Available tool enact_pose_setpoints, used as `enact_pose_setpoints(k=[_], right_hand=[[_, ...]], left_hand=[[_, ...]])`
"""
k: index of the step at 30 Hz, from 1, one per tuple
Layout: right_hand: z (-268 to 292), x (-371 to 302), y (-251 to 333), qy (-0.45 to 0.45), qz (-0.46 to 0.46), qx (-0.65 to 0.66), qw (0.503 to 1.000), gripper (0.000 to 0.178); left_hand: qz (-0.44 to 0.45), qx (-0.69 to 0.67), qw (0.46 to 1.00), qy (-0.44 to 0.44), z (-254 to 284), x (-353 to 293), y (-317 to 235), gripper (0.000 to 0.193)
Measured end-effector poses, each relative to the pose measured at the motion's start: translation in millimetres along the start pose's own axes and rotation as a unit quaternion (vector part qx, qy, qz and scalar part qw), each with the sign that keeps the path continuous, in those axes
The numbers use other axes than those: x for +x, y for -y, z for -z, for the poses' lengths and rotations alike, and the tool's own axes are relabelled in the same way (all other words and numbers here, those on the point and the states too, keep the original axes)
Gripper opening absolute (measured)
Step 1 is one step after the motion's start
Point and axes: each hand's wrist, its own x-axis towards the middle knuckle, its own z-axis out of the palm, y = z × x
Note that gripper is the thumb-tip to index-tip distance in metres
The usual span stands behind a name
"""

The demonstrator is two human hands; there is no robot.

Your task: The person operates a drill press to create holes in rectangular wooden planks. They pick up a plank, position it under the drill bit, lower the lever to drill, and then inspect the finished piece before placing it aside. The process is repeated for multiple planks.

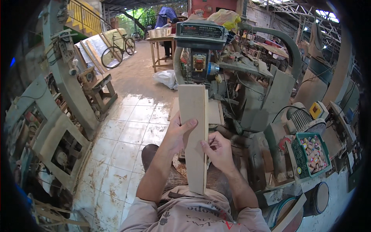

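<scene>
A long, pale wooden board (pixel 192 104) stands on end in front of my body, its lower end by my shirt. My left hand (pixel 179 133) grips the board's left edge, with the thumb lying across its face. At the right edge, my right hand (pixel 218 149) has its thumb against the wood and its fingers curled. Just beyond the board rises a bench drill (pixel 199 33) with a red switch on its front. Part of the drill's pale work table (pixel 215 112) shows behind the board, and the board hides the rest.
To the right stand a green basket (pixel 311 154) of small colourful pieces, an electric motor (pixel 302 118) and round drums (pixel 317 198). Dusty machine frames (pixel 63 150) line the left. A bicycle (pixel 118 50) leans farther back, and a person works by a wooden table (pixel 160 38).
</scene>
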Motion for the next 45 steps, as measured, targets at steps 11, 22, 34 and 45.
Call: enact_pose_setpoints(k=[11,22,34,45], right_hand=[[-18,-31,-18,-0.001,-0.056,-0.008,0.998,0.024],[-11,-34,-12,-0.032,-0.056,-0.031,0.997,0.018],[28,-45,-2,0.026,-0.045,-0.046,0.998,0.028],[14,-60,24,-0.03,-0.054,0.048,0.997,0.036]], left_hand=[[-0.086,-0.035,0.991,-0.101,49,-9,33,0.039],[-0.085,-0.036,0.993,-0.067,26,-11,23,0.04],[-0.179,-0.094,0.958,-0.201,59,-5,-11,0.037],[-0.241,-0.254,0.928,-0.127,64,-23,-39,0.022]])
